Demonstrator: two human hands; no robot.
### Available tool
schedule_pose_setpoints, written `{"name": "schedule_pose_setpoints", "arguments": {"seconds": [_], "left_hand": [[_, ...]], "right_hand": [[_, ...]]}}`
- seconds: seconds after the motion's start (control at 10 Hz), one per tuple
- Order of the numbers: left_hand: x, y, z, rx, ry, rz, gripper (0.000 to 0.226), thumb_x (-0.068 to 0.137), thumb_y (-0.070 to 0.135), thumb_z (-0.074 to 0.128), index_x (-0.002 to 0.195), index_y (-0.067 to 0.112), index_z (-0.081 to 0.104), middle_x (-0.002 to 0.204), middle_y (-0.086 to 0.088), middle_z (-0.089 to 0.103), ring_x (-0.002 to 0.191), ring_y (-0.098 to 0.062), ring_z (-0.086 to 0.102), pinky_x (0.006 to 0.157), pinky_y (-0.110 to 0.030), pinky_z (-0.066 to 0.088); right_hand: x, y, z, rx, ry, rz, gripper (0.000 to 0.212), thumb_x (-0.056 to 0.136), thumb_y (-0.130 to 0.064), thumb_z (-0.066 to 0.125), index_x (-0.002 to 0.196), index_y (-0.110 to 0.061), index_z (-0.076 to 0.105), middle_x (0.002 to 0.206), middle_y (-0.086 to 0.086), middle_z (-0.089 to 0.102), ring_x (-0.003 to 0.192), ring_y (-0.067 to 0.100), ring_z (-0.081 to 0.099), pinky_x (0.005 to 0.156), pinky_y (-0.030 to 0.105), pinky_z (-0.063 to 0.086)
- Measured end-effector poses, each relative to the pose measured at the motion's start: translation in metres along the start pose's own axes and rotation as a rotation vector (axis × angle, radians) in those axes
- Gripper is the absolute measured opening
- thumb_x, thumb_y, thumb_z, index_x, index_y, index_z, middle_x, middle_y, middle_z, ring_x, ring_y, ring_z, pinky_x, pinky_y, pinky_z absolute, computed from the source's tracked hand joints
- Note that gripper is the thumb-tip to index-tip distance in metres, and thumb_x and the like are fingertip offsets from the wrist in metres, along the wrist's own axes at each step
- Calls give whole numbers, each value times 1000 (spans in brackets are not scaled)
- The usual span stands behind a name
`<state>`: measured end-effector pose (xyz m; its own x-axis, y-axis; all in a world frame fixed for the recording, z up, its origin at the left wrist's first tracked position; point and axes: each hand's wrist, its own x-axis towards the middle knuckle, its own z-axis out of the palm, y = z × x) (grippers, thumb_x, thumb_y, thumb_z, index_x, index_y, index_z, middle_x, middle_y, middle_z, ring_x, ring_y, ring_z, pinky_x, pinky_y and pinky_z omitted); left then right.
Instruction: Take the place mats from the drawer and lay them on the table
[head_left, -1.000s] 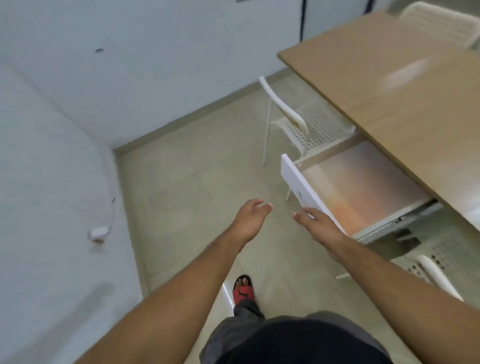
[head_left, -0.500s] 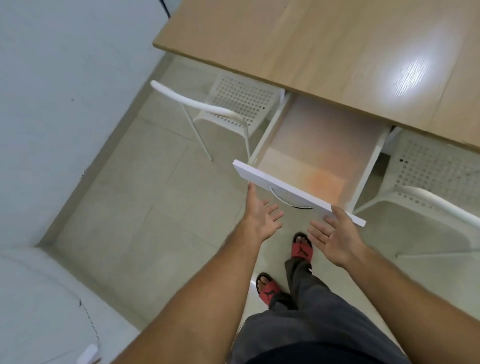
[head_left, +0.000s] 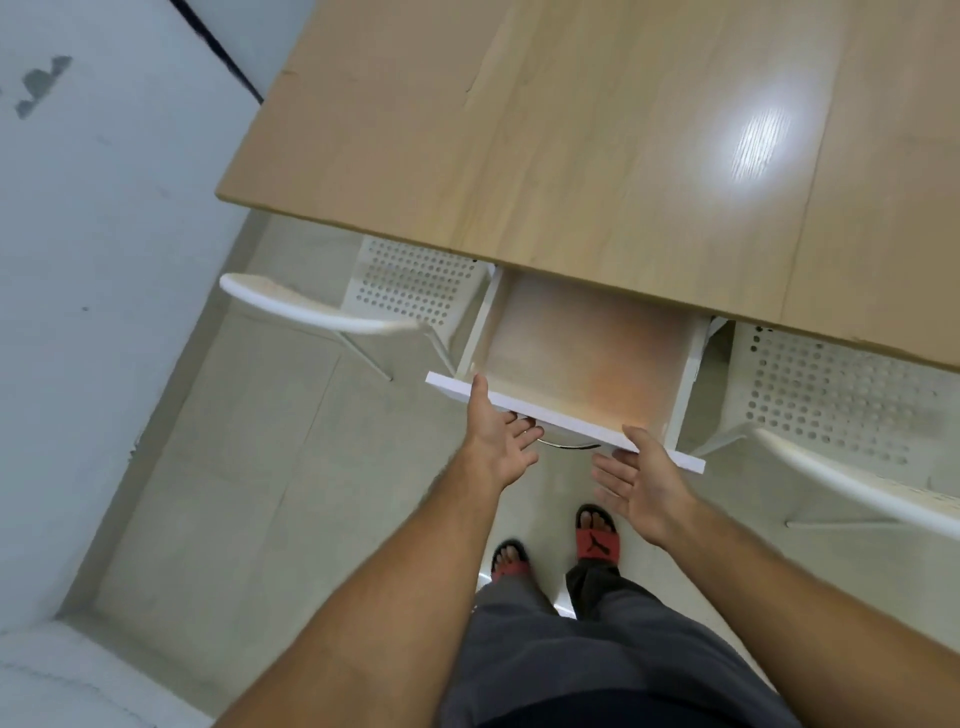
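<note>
Open drawer (head_left: 566, 420) under table (head_left: 571, 156) edge, left hand (head_left: 496, 441) and right hand (head_left: 641, 480) at its front, fingers (head_left: 524, 431) released

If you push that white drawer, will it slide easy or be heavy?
Probably slides easily: the drawer runs straight back under the table. Likely light, since only something thin and flat seems to lie inside. With the left hand and right hand spaced along its front, it should not twist.
</note>
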<state>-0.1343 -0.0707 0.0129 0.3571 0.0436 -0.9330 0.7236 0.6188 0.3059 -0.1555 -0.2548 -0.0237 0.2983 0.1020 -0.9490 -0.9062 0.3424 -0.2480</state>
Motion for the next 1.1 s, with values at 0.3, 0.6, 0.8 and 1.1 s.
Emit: {"name": "schedule_pose_setpoints", "arguments": {"seconds": [0.3, 0.6, 0.8, 1.1], "left_hand": [[40, 68, 63, 110, -53, 20, 106, 87, 81, 35, 158, 4, 14, 158, -16, 34, 143, -33, 39, 119, -52, 18], [59, 120, 109, 132, -137, 37, 100, 89, 75, 39, 158, 8, 13, 159, -14, 33, 142, -32, 40, 118, -51, 19], [66, 129, 117, 88, -162, 38, 99, 89, 74, 40, 159, 11, 9, 162, -13, 28, 146, -28, 34, 120, -52, 13], [35, 120, 105, 699, -113, 373, 36, 99, 48, 48, 110, 19, 65, 110, 0, 72, 96, -19, 68, 95, -42, 45]], "right_hand": [[27, -76, 16, -50, 87, -145, 50, 97, -45, 56, 142, -23, 46, 131, 12, 60, 115, 27, 61, 93, 40, 52], [41, -131, 46, -75, 98, -262, 45, 93, -47, 58, 135, -32, 49, 133, 7, 57, 113, 27, 61, 100, 46, 50], [36, -144, 50, -137, 75, -253, 38, 95, -47, 58, 130, -38, 48, 136, 8, 50, 119, 32, 58, 104, 48, 48], [2, -131, 88, -626, 357, -763, 32, 90, -33, 62, 121, -26, 66, 108, -4, 70, 94, 11, 66, 81, 28, 51]]}}
